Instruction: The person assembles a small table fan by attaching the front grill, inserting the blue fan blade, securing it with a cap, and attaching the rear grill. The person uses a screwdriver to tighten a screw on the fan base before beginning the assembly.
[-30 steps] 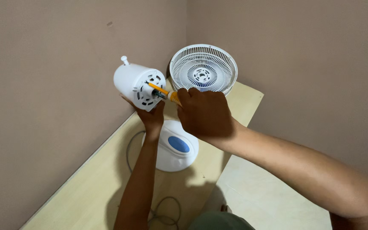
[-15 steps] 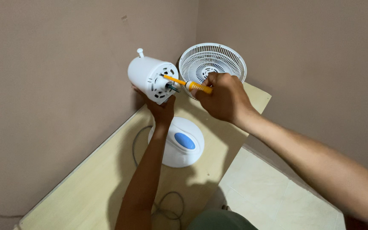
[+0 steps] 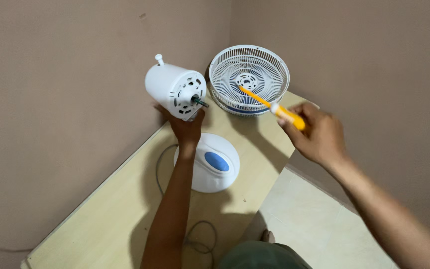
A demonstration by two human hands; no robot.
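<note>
One view only, head camera, looking down. Left hand [image 3: 186,127] is closed around the underside of the white fan motor housing [image 3: 171,86], which is held up off the table, tilted, vented front face turned toward the camera. Dark motor shaft [image 3: 200,103] is seen sticking out of that face; a small white knob [image 3: 159,59] sits on top at the rear. Right hand [image 3: 318,133] is closed around the handle of an orange screwdriver [image 3: 270,106], held well apart from the housing, out to the right. Screwdriver tip is pointed up-left and is seen over the white fan grille [image 3: 249,79]; contact with the grille cannot be told. Grille is propped on the far end of the pale wooden table [image 3: 100,219], near the wall corner. White fan base [image 3: 205,164] with a blue oval panel is standing on the table just below the left wrist. Grey power cord [image 3: 195,239] is looped on the table near the front edge. Tiled floor [image 3: 314,224] is visible right of the table.
</note>
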